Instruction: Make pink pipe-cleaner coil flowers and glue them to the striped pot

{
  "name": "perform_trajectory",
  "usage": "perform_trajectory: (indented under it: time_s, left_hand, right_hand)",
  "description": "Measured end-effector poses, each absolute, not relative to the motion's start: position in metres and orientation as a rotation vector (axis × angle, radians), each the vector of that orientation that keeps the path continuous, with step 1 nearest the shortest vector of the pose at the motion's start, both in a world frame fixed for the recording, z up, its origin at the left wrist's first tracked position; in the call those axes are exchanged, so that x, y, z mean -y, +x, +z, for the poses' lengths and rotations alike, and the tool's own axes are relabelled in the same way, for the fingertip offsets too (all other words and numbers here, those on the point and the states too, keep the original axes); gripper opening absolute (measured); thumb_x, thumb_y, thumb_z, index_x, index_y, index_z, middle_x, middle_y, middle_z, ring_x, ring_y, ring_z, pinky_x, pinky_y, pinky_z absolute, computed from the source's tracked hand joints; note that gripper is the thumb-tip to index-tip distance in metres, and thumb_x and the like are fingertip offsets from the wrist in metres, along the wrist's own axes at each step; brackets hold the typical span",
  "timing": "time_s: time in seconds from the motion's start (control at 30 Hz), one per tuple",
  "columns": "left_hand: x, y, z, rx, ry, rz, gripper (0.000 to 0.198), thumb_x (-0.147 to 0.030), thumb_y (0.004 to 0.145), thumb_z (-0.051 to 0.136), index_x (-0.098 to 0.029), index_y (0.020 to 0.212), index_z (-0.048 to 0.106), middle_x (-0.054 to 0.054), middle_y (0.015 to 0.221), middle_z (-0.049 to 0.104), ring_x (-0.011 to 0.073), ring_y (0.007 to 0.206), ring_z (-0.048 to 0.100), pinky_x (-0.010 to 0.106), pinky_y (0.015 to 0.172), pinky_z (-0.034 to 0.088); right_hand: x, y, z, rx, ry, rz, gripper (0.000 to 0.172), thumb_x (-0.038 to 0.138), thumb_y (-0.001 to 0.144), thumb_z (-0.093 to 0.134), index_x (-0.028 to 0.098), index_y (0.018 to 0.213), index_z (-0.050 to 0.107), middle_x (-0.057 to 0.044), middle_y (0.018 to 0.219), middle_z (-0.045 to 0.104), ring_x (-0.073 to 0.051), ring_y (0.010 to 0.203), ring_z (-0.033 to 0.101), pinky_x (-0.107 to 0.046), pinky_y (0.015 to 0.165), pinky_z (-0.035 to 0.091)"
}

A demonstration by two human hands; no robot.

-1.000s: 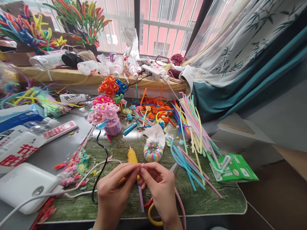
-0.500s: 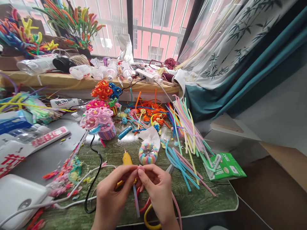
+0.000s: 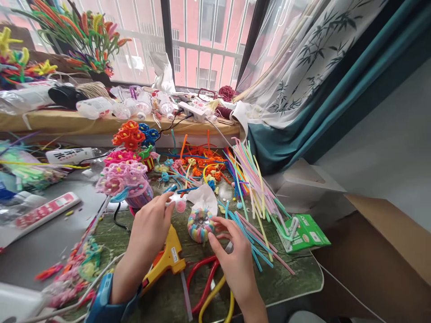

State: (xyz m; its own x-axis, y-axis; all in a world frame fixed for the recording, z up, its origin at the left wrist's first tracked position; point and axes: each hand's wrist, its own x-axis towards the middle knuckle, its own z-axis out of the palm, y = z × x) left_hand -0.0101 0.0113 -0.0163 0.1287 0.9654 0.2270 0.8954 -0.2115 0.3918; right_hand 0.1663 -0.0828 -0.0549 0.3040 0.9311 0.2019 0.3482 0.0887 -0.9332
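Observation:
My left hand point(image 3: 148, 235) is over the table with thumb and index finger apart, partly covering a blue lighter point(image 3: 171, 188). Only the lighter's far end shows, and contact with it is unclear. My right hand point(image 3: 234, 251) has its fingers spread at the right edge of a round piece wrapped in pastel pipe cleaners point(image 3: 198, 234), seemingly touching it. White paper point(image 3: 206, 197) sticks out behind that piece. Below my left hand lies a yellow glue gun point(image 3: 170, 255). Scissors with red and yellow handles point(image 3: 205, 291) lie between my wrists, their blades partly behind my right hand.
Pastel pipe cleaners point(image 3: 252, 179) and a green packet point(image 3: 305, 233) lie to the right. Pink pipe-cleaner flowers point(image 3: 121, 177) in a pot stand at left. A white cable point(image 3: 101, 278) crosses the left side. An open cardboard box point(image 3: 380, 224) stands off the table's right edge.
My hands have moved apart from their fingertip pinch. The left went forward to the lighter, the right to the pastel round piece. The view has shifted, uncovering the glue gun and scissors.

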Motion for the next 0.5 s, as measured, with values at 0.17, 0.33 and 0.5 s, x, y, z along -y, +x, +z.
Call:
perform_trajectory:
  time_s: [0.17,0.33,0.5]
  left_hand:
    - [-0.014,-0.018,-0.016,-1.878,2.314,0.390,0.040,-0.026,0.099,0.037,-0.011,0.121,0.067,0.016,0.115,0.074,0.0369,0.106,0.070,0.045,0.085,0.053]
    - [-0.018,-0.018,-0.010,-1.790,2.424,0.188,0.035,-0.025,0.100,0.039,-0.015,0.118,0.067,0.014,0.114,0.074,0.0345,0.105,0.070,0.042,0.081,0.053]
    - [-0.041,-0.001,-0.016,-1.519,2.600,0.014,0.026,-0.016,0.095,0.048,-0.020,0.108,0.070,0.011,0.107,0.074,0.0294,0.103,0.070,0.036,0.079,0.052]
  right_hand:
    - [0.084,0.184,-0.070,1.176,-1.520,0.551,0.021,0.030,0.092,0.060,0.020,0.106,0.072,-0.009,0.108,0.073,-0.023,0.089,0.070,-0.033,0.076,0.057]
    - [0.087,0.216,-0.079,1.136,-1.645,0.382,0.023,0.031,0.091,0.059,0.019,0.105,0.072,-0.011,0.107,0.074,-0.025,0.089,0.069,-0.038,0.078,0.056]
    - [0.086,0.226,-0.091,1.337,-1.796,0.294,0.015,0.024,0.086,0.063,0.019,0.096,0.072,-0.009,0.095,0.073,-0.027,0.083,0.067,-0.038,0.071,0.053]
